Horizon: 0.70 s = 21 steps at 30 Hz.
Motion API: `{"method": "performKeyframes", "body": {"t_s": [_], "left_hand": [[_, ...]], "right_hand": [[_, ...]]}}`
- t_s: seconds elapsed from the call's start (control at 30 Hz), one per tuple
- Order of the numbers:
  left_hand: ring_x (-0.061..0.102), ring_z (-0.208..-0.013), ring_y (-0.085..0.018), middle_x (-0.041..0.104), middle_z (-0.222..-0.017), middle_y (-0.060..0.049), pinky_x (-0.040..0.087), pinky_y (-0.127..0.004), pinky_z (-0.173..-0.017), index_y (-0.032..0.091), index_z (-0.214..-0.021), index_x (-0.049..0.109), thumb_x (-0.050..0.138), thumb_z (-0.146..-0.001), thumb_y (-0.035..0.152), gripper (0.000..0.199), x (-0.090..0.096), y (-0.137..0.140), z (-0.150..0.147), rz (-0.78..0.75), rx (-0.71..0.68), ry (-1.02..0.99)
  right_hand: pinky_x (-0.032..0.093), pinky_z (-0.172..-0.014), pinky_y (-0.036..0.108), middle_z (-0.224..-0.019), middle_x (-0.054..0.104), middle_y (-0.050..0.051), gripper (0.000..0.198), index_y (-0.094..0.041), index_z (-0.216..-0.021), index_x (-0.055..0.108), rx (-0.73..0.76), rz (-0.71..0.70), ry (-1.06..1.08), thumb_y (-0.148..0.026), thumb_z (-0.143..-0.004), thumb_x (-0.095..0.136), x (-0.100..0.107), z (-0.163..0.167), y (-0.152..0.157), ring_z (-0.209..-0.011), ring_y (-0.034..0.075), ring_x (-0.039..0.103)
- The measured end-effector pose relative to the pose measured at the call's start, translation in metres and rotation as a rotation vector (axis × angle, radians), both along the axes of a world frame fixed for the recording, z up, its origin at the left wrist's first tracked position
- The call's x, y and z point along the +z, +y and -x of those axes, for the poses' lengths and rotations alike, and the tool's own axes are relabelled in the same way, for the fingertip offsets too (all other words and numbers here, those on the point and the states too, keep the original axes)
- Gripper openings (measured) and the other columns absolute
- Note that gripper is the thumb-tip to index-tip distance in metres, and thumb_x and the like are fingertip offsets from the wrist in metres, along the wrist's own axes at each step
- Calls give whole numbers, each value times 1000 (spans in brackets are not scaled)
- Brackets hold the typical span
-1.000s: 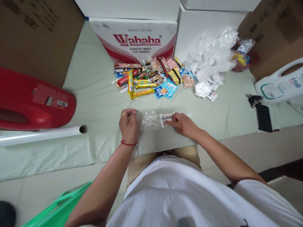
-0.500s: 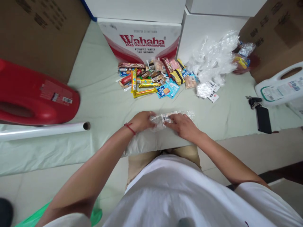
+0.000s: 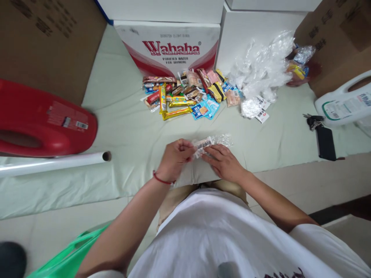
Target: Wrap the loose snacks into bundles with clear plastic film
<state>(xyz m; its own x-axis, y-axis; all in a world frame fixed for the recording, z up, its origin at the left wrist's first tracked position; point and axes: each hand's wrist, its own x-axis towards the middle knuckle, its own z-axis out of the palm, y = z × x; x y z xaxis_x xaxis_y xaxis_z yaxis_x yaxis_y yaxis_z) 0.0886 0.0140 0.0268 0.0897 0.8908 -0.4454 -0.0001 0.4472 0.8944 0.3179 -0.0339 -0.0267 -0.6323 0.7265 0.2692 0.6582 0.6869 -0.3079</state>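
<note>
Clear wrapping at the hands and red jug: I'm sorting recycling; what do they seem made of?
Clear wrapping: probably thin, glossy plastic film, since it is see-through, crinkled and full of bright highlights. Red jug: likely hard moulded plastic with a smooth, faint sheen, given its rounded edges.

On my feed this looks like a home or small storeroom, I can't tell which: a cloth-covered surface (image 3: pixel 124 127) bearing stacked cartons (image 3: pixel 168 31), a red jug (image 3: pixel 43 123), wrapped snacks (image 3: pixel 185 100) and keys (image 3: pixel 314 122), over pale floor tiles (image 3: pixel 286 189).
</note>
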Motion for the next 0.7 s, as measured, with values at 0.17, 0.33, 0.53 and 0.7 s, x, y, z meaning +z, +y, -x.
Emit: {"method": "performKeyframes", "body": {"t_s": [0.17,0.33,0.53,0.7], "left_hand": [[67,-70,-17,69,-72,-2,55,-29,-71,16,-104,74,55,-89,26,26,-15,-5,-45,-145,-139,142],[68,-103,-24,69,-115,-13,57,-37,-95,14,-130,70,45,-95,16,43,-32,-21,-52,-580,-420,686],[65,-115,-31,69,-122,-19,56,-40,-92,9,-143,62,45,-102,16,45,-32,-41,-68,-733,-537,1102],[54,-144,-34,63,-149,-20,43,-52,-117,12,-134,70,46,-104,17,39,-36,-41,-69,-897,-456,1110]], "right_hand": [[42,-122,60,-152,61,16,43,-19,-142,68,17,73,143,-17,-100,58,1,-1,-1,-148,33,48],[58,-101,43,-113,79,6,30,-29,-126,74,-76,223,516,-24,-106,53,26,-32,7,-116,23,70],[44,-104,51,-105,73,15,40,-17,-123,73,-494,299,130,-45,-94,71,26,-51,48,-110,33,60],[41,-101,44,-93,67,10,13,-18,-96,73,-459,478,35,-28,-89,68,17,-46,47,-97,26,59]]}}
